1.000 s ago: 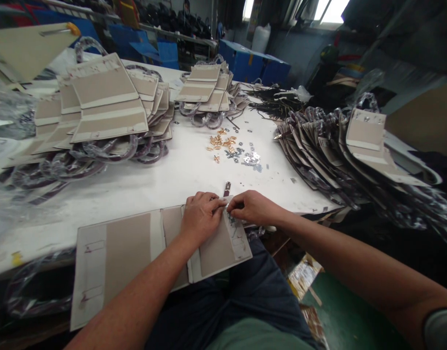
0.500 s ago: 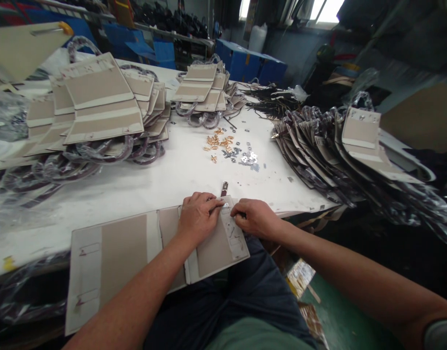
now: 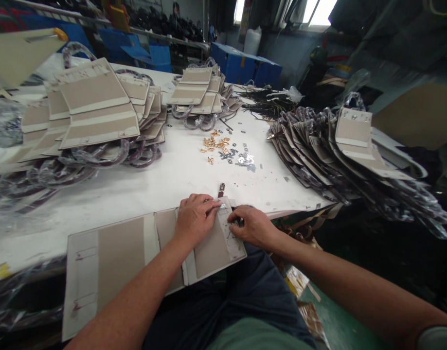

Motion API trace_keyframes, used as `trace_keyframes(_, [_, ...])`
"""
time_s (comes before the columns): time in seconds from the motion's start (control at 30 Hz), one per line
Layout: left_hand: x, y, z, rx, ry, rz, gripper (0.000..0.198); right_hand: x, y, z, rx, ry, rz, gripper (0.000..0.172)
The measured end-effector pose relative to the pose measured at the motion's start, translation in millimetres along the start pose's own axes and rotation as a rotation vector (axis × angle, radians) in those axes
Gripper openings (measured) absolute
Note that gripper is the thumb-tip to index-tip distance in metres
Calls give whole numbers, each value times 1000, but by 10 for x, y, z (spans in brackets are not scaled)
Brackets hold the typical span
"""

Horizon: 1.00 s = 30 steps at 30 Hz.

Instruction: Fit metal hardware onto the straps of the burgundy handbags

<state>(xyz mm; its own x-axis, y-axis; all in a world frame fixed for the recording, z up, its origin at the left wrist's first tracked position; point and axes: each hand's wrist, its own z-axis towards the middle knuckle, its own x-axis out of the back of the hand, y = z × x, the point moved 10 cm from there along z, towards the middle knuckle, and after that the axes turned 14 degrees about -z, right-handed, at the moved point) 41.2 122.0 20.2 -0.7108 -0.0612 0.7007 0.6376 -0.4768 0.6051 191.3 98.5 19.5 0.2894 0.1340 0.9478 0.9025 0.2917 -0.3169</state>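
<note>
A beige bag panel (image 3: 126, 248) with white strips lies tilted from the table's front edge onto my lap. My left hand (image 3: 194, 218) grips its upper edge, the fingertips pressing by a small silver metal plate (image 3: 222, 206). At the panel's right end, my right hand (image 3: 253, 226) is closed in a pinch over the white strip; what its fingers hold is too small to make out. A dark strap with a metal clasp (image 3: 222, 188) sticks out beyond the upper edge. Thread ends or prongs show on the strip below my right fingers.
Gold metal fittings (image 3: 216, 142) and silver plates (image 3: 246, 159) lie scattered on the white table (image 3: 165, 182). Stacked bag panels with plastic-wrapped handles stand at left (image 3: 99, 107), at the back (image 3: 196, 87) and at right (image 3: 303, 150). Black straps (image 3: 269, 103) lie behind.
My right hand has moved from the panel's right edge slightly inward and down over the white strip. My left hand stays at the metal plate. The view has shifted slightly.
</note>
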Motion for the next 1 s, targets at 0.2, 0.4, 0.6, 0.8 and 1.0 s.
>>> trace_keyframes(0.2, [14, 22, 2, 7, 0, -5, 19, -35, 37, 44, -13, -79, 49, 27])
trace_keyframes(0.4, [15, 17, 5, 7, -4, -8, 19, 97, 88, 14, 36, -53, 115, 26])
trace_keyframes(0.6, [15, 12, 4, 11, -2, -12, 19, 117, 97, -49, 87, 67, 34, 28])
trace_keyframes(0.8, [14, 14, 12, 6, 4, -10, 19, 96, -12, -25, 65, 87, 53, 13])
trace_keyframes(1.0, [13, 16, 1, 1, -1, -11, 20, 11, -77, -59, 49, 97, -65, 7])
